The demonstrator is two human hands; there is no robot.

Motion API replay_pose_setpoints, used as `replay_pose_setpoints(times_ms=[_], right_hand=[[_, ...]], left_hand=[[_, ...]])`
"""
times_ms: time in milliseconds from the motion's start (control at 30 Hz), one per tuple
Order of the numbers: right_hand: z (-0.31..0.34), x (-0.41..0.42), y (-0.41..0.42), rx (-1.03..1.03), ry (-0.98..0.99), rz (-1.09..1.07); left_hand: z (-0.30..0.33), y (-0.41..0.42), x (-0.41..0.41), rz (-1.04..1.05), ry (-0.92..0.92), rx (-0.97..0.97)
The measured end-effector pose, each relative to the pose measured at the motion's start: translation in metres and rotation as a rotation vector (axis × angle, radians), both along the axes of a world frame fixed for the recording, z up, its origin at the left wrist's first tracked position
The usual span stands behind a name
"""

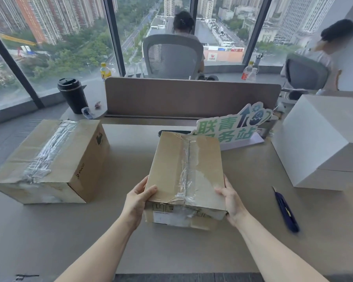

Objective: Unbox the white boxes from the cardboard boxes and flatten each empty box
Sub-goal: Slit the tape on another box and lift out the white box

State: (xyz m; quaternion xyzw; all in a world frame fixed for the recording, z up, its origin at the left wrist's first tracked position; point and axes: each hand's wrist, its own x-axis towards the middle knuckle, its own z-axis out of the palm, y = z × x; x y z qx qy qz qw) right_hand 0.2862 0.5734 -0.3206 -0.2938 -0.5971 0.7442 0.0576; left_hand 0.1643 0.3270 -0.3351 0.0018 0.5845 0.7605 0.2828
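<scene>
Held a taped cardboard box (186, 176) at mid-desk (69, 231), left hand (138, 200) and right hand (231, 200) clasping its near corners, thumbs on top, other fingers hidden behind its sides. Lay sealed to the left: a larger cardboard box (49, 159). Stood at far right: white boxes (322, 143), with a blue utility knife (286, 212) near them.

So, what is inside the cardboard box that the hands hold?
That cannot be seen. The cardboard box is closed, with clear tape along its top seam. The left hand and right hand grip its sides.
</scene>
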Motion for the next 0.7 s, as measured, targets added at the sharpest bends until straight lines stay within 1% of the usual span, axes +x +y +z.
replay_pose_setpoints(times_ms=[200, 400, 567, 700], right_hand=[[-0.007, -0.029, 0.025, 0.015, -0.080, -0.017], [-0.006, -0.058, 0.036, 0.009, -0.069, 0.005], [-0.010, -0.061, 0.043, 0.038, -0.076, 0.034], [-0.014, -0.054, 0.045, 0.049, -0.068, 0.048]], left_hand=[[-0.012, 0.020, -0.011, 0.016, -0.012, -0.021], [-0.007, 0.031, -0.038, 0.016, 0.004, -0.080], [-0.002, 0.038, -0.045, -0.008, 0.040, -0.166], [-0.001, 0.036, -0.044, 0.047, 0.036, -0.248]])
